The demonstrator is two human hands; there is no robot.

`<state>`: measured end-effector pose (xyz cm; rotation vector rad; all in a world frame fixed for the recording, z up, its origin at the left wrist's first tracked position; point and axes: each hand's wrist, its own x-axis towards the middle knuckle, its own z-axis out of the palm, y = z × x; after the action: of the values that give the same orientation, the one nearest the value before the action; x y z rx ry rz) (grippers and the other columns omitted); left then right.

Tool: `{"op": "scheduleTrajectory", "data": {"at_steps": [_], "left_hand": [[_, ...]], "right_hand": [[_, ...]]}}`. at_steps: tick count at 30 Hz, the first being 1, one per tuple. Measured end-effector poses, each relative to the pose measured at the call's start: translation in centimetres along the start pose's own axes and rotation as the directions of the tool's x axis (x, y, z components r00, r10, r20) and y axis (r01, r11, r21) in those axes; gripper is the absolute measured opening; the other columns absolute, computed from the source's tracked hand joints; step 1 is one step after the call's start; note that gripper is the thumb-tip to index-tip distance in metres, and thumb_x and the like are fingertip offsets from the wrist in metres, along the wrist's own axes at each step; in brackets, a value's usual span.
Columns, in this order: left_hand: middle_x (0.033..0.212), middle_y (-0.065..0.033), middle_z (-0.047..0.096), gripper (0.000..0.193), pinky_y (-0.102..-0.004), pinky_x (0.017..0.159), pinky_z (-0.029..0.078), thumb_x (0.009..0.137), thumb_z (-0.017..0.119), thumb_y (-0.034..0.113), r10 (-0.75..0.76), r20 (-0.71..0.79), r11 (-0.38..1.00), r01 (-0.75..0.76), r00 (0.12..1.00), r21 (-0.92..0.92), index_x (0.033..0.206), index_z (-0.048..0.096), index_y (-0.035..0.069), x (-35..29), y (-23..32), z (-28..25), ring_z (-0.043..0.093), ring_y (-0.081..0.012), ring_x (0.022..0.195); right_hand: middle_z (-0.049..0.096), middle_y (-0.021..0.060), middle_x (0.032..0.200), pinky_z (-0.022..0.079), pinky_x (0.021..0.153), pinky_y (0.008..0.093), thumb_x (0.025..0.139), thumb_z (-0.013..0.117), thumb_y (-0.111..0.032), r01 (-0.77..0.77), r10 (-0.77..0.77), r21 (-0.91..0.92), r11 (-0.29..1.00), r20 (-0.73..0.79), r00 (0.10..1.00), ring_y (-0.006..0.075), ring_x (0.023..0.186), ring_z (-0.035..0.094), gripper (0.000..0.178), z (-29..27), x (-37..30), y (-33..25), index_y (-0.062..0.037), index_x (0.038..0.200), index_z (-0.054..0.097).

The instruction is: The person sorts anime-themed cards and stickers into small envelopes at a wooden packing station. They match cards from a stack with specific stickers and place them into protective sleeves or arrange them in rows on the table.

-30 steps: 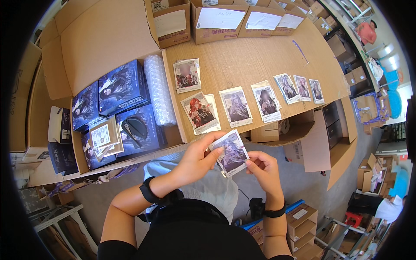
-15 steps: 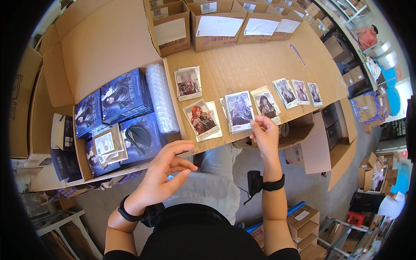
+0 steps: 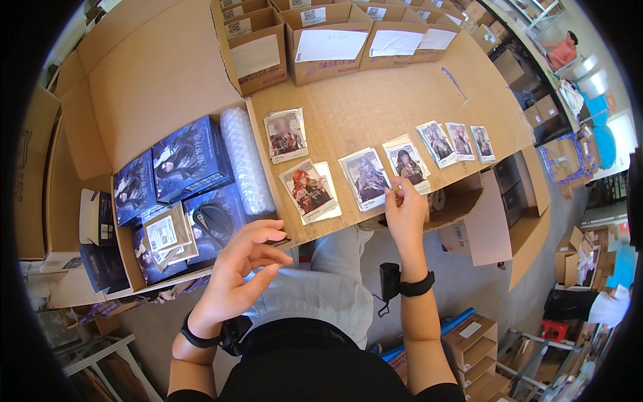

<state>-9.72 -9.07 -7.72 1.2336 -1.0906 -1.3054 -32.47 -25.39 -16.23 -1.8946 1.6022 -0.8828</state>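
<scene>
Several piles of sleeved picture cards lie in a row on the cardboard tabletop [image 3: 375, 107]. My right hand [image 3: 404, 208] rests at the table's near edge. Its thumb and forefinger are pinched together between the pile showing a grey-haired figure [image 3: 365, 177] and the pile showing a dark-haired figure [image 3: 406, 163]. Whether they grip a card corner is unclear. My left hand [image 3: 242, 269] hovers below the table edge with fingers spread and nothing in it. It is nearest the pile with a red-haired figure [image 3: 309, 189]. Both wrists wear black bands.
An open carton [image 3: 134, 231] on the left holds dark blue boxes [image 3: 191, 157], a bubble-wrap roll [image 3: 244, 161] and small card packs [image 3: 166, 233]. Open cartons [image 3: 321, 43] line the table's far side. More card piles [image 3: 461, 141] lie to the right. Another person [image 3: 561, 48] sits far right.
A second ago both hands held a picture card in front of me. The right hand carried it to the row on the table; the left hand let go and dropped back, open.
</scene>
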Motion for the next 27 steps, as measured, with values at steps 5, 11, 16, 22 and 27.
{"op": "scheduleTrajectory", "data": {"at_steps": [5,11,16,22,27], "left_hand": [[0.123,-0.0115,0.038,0.04,-0.0304,0.08,0.046,0.077,0.046,-0.013,0.033,-0.012,0.999,-0.033,0.999,-0.008,0.114,0.046,0.004,0.1,0.1,-0.5,0.057,-0.0211,0.093],[0.123,-0.0115,0.037,0.04,-0.0302,0.08,0.046,0.077,0.045,-0.013,0.036,-0.003,0.999,-0.036,0.999,-0.033,0.113,0.047,0.004,0.2,0.1,-0.8,0.056,-0.0217,0.094],[0.123,-0.0113,0.037,0.039,-0.0299,0.08,0.045,0.078,0.045,-0.013,0.042,0.003,0.999,-0.042,0.999,-0.032,0.113,0.047,0.003,0.3,0.2,-1.0,0.056,-0.0217,0.094],[0.122,-0.0115,0.039,0.036,-0.0301,0.08,0.046,0.078,0.046,-0.011,0.066,-0.053,0.997,-0.068,0.996,-0.032,0.111,0.048,0.002,-0.1,0.6,-1.6,0.056,-0.0211,0.093],[0.121,-0.0139,0.042,0.03,-0.0303,0.078,0.045,0.079,0.048,-0.003,0.122,-0.202,0.992,-0.113,0.972,0.054,0.109,0.049,0.001,-2.1,1.2,-5.6,0.056,-0.0193,0.089]], "right_hand": [[0.057,0.0193,0.072,0.043,0.055,0.0377,0.074,0.057,-0.002,0.061,-0.064,-0.044,0.997,-0.068,0.996,0.0322,0.058,0.055,0.014,0.6,0.0,0.6,0.0035,0.087,0.056],[0.053,0.0135,0.071,0.041,0.05,0.0317,0.072,0.06,0.0,0.202,-0.23,-0.145,0.969,-0.214,0.949,0.0233,0.054,0.052,0.011,1.6,0.0,1.6,0.0014,0.082,0.055],[0.052,0.0122,0.075,0.041,0.05,0.0314,0.071,0.059,0.002,0.176,-0.199,-0.117,0.978,-0.232,0.952,0.022,0.054,0.051,0.011,1.4,-0.2,1.0,0.0008,0.081,0.055],[0.052,0.0115,0.076,0.04,0.048,0.0289,0.073,0.059,0.001,0.139,-0.137,-0.002,0.99,-0.2,0.97,0.0187,0.052,0.05,0.012,0.4,-0.8,-0.6,0.0011,0.084,0.055],[0.053,0.0091,0.077,0.039,0.047,0.0257,0.073,0.061,0.0,0.182,-0.171,0.061,0.981,-0.15,0.974,0.0148,0.048,0.048,0.012,-1.1,-2.0,-1.4,0.0006,0.084,0.055]]}}
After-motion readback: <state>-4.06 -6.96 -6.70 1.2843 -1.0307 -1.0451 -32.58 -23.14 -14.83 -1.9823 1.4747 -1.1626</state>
